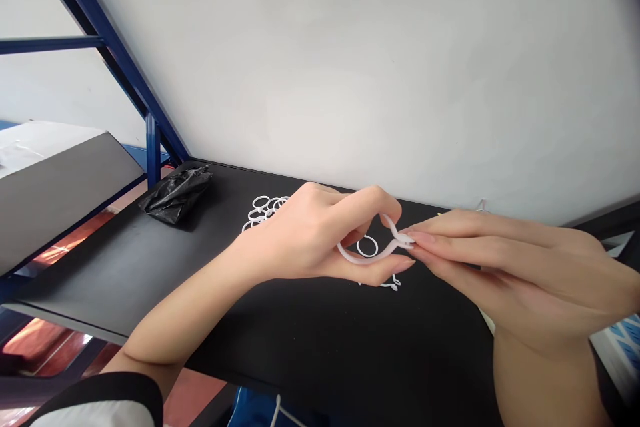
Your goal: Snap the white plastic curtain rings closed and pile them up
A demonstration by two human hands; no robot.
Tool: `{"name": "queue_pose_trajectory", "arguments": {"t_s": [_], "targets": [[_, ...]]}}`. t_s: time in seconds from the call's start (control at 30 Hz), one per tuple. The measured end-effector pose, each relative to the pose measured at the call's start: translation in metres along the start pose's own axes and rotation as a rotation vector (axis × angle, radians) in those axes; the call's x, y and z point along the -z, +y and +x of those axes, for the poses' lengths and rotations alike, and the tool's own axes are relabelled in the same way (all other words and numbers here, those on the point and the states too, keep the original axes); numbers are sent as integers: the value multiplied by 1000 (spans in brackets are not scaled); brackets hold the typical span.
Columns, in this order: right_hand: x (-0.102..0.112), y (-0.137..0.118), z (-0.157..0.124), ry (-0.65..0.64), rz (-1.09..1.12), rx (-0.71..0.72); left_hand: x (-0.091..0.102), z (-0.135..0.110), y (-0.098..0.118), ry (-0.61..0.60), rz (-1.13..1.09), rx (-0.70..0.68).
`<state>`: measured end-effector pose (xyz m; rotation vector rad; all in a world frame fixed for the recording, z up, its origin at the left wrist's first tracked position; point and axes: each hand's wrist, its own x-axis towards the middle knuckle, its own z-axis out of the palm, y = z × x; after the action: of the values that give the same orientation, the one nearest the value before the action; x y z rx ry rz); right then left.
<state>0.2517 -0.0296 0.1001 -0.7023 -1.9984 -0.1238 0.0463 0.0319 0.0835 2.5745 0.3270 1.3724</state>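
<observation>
My left hand [320, 237] is curled around an open white plastic ring [367, 255], pinching it between thumb and forefinger just above the black table [310, 340]. My right hand [505, 267] comes in from the right with its fingers pressed together on the ring's split ends. A closed white ring [367, 246] lies on the table behind the held one. Another small white piece [391, 285] lies under my hands. A pile of several white rings [263, 208] sits behind my left hand, partly hidden by it.
A crumpled black plastic bag [176, 195] lies at the table's far left corner. A white wall [380, 67] backs the table. A blue metal frame [150, 120] stands at the left, beside a second dark tabletop [55, 187]. Blue-and-white printed material [623, 340] shows at the right edge.
</observation>
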Motion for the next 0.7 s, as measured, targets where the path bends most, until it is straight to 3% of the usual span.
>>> {"name": "queue_pose_trajectory", "arguments": {"t_s": [0.7], "targets": [[-1, 3, -4, -16, 47, 10, 3, 0, 4, -57, -97, 84]]}}
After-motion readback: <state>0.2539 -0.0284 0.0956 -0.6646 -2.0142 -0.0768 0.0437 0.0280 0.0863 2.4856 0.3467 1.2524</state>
